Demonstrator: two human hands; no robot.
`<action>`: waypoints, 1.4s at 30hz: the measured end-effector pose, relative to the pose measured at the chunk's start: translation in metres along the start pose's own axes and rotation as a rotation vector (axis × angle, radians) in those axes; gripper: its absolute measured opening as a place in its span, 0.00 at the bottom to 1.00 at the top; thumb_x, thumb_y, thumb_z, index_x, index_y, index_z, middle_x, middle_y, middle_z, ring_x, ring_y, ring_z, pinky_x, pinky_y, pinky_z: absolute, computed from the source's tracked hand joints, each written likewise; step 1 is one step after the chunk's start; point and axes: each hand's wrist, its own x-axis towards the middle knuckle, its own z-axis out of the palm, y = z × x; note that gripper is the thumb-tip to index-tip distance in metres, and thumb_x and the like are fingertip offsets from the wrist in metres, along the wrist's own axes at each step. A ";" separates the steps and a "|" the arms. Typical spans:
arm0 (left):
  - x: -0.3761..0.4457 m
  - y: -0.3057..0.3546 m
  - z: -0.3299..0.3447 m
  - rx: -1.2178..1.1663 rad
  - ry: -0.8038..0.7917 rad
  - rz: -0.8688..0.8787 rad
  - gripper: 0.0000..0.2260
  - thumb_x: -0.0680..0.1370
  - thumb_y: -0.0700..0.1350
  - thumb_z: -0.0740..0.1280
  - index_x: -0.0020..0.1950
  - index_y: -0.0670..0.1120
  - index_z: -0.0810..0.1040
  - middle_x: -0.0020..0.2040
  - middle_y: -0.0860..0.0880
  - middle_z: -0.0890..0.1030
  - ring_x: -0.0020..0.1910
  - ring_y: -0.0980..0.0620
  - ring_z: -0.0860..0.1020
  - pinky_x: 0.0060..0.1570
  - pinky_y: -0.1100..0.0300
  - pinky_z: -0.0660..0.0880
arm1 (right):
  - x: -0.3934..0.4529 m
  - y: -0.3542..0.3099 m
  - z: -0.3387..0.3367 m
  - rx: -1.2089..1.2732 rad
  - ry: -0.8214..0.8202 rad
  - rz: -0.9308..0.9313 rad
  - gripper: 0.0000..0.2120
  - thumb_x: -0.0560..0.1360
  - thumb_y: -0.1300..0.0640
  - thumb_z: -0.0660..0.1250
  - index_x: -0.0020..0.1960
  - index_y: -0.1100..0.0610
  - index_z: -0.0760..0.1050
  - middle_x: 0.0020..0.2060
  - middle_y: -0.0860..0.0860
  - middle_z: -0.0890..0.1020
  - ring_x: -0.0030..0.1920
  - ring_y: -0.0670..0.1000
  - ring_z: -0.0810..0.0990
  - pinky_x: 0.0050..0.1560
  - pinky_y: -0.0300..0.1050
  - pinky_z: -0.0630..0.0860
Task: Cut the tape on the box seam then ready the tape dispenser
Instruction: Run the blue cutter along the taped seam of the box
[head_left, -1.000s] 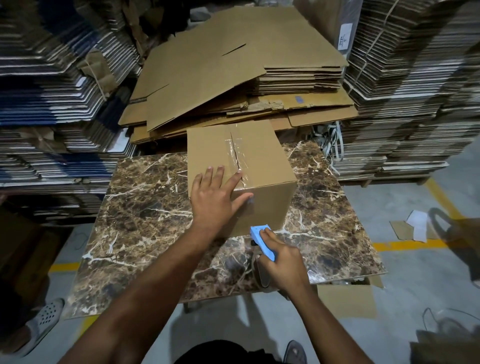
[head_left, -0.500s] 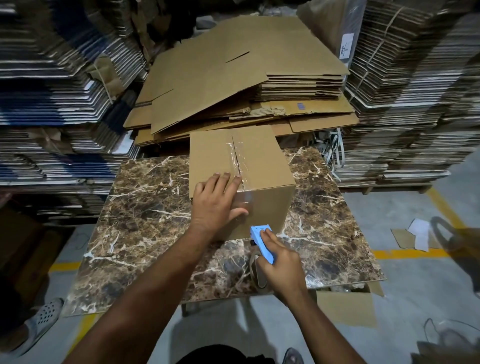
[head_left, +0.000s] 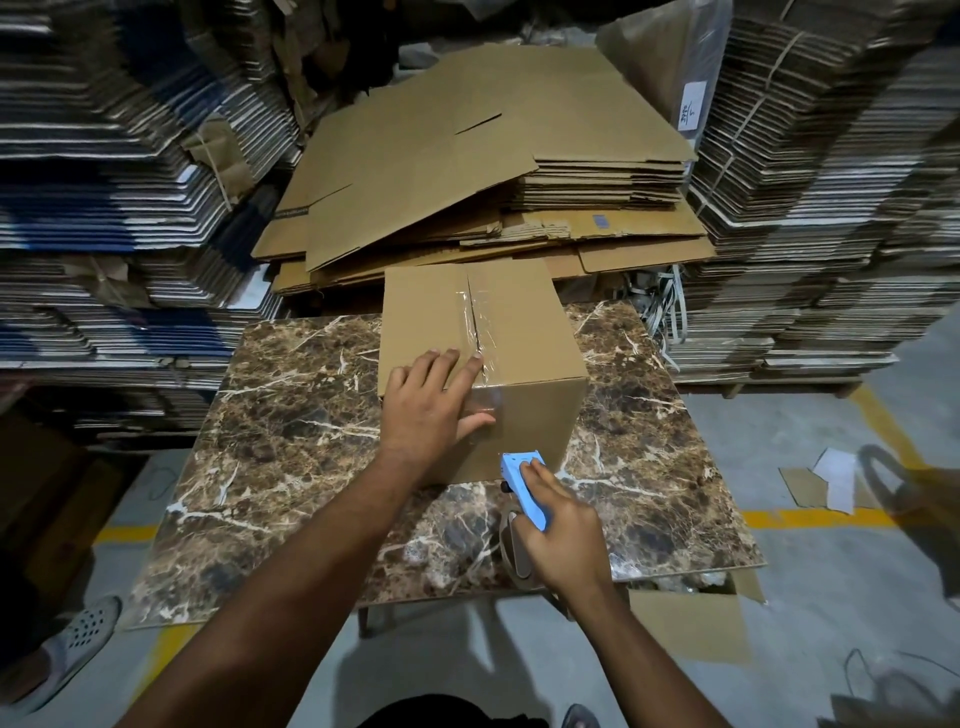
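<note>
A closed brown cardboard box (head_left: 524, 332) stands on the marble-patterned table (head_left: 291, 431). Clear tape (head_left: 475, 322) runs along its top seam and down over the near face. My left hand (head_left: 428, 410) lies flat on the box's near top edge, fingers on top and thumb pressed on the tape on the front face. My right hand (head_left: 558, 535) grips a blue tape dispenser (head_left: 524, 483) with a tape roll under it. The dispenser's front end is at the lower part of the box's near face.
Flattened cartons (head_left: 467, 161) lie piled behind the table. Tall bundled cardboard stacks rise on the left (head_left: 104, 208) and right (head_left: 831, 208). A cardboard piece (head_left: 691, 623) sits under the table's right corner. Paper scraps (head_left: 831, 478) lie on the floor by a yellow line.
My left hand's thumb has slid down onto the tape on the box's front face. My right hand with the dispenser has stayed almost still by the box's near face.
</note>
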 end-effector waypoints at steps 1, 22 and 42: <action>0.000 0.000 -0.001 -0.010 0.014 -0.006 0.35 0.72 0.74 0.63 0.70 0.51 0.76 0.65 0.47 0.80 0.61 0.44 0.79 0.49 0.50 0.69 | 0.000 0.000 0.000 0.004 0.001 0.002 0.30 0.73 0.55 0.70 0.74 0.46 0.70 0.75 0.44 0.71 0.72 0.45 0.73 0.71 0.39 0.68; -0.012 -0.006 -0.048 -0.521 -0.204 -0.219 0.36 0.74 0.58 0.72 0.79 0.57 0.60 0.75 0.54 0.70 0.73 0.51 0.66 0.71 0.48 0.63 | -0.015 -0.027 -0.013 0.078 0.231 -0.226 0.30 0.70 0.50 0.63 0.73 0.45 0.73 0.73 0.38 0.70 0.65 0.40 0.77 0.61 0.43 0.80; -0.049 0.007 -0.115 -1.865 -0.214 -0.775 0.26 0.68 0.28 0.76 0.64 0.41 0.77 0.56 0.41 0.86 0.55 0.44 0.84 0.53 0.50 0.83 | 0.011 -0.105 -0.010 0.194 0.173 -0.460 0.52 0.67 0.58 0.80 0.80 0.45 0.51 0.66 0.50 0.77 0.58 0.29 0.75 0.50 0.18 0.68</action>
